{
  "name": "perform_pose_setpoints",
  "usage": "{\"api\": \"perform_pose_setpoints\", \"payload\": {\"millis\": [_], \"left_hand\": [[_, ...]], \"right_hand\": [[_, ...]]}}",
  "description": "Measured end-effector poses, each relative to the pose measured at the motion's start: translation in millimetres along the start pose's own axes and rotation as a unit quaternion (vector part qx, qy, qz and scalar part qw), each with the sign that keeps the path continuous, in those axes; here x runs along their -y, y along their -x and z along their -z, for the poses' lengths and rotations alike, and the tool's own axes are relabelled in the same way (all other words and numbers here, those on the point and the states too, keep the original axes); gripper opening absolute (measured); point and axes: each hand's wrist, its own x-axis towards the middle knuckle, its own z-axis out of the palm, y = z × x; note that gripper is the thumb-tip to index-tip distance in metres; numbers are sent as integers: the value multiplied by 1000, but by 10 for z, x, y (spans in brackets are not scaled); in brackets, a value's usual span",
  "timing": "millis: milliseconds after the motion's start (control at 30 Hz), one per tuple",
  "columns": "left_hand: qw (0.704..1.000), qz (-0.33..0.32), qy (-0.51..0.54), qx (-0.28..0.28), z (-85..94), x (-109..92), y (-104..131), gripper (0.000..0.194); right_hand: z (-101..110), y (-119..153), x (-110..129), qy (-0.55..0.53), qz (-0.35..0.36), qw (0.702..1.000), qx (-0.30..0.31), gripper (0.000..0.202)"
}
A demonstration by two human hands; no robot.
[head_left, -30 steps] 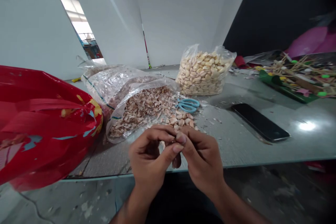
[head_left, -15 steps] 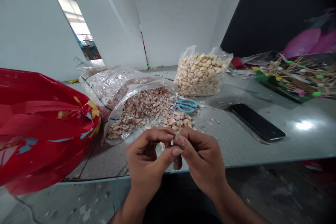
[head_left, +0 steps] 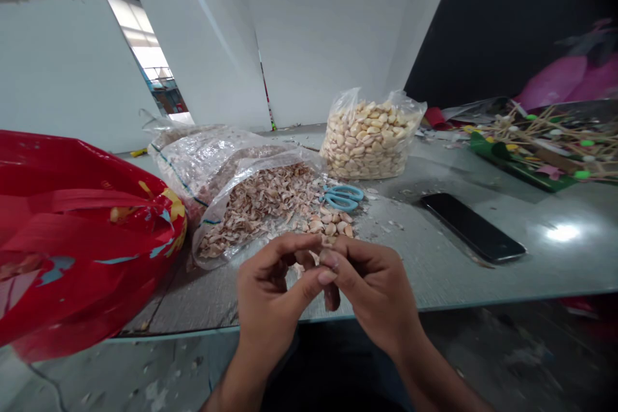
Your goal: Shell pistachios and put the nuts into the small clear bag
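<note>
My left hand (head_left: 277, 286) and my right hand (head_left: 374, 290) meet over the table's front edge, thumbs and fingertips pinched together. Between them they grip a garlic clove (head_left: 327, 241), of which only a pale sliver shows; the fingers cover the rest. Just beyond the fingertips lies a small pile of unpeeled garlic cloves (head_left: 331, 226). Blue-handled scissors (head_left: 342, 197) rest behind that pile. To the left, a clear plastic bag (head_left: 241, 153) lies on its side with papery garlic skins (head_left: 261, 199) spilling from its mouth.
An upright clear bag of peeled cloves (head_left: 369, 141) stands at the back. A black phone (head_left: 473, 226) lies on the right. A red plastic bag (head_left: 87, 238) bulges over the left edge. Sticks with coloured tips (head_left: 555, 135) are heaped at the far right.
Both hands keep their pinch in nearly the same place, with the fingertips shifted slightly. The whole view has tilted a little, so the background sits slightly lower.
</note>
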Motion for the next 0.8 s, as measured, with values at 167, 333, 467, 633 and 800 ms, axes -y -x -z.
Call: {"api": "perform_pose_setpoints", "payload": {"millis": [167,333,467,633,800], "left_hand": [[998,17,2,57,74,23,-67,17],[998,26,43,38,83,31,-83,12],[995,52,77,39,87,59,-82,9],[978,123,146,88,107,119,-79,17],[972,142,168,86,113,132,-68,15]], "right_hand": [[75,-44,-12,-6,-42,998,52,36],[96,-56,-35,-58,-71,991,95,34],[71,-35,-54,-90,-77,989,87,36],[42,1,-92,-166,-110,974,109,41],[25,15,-79,-183,-112,970,113,41]]}}
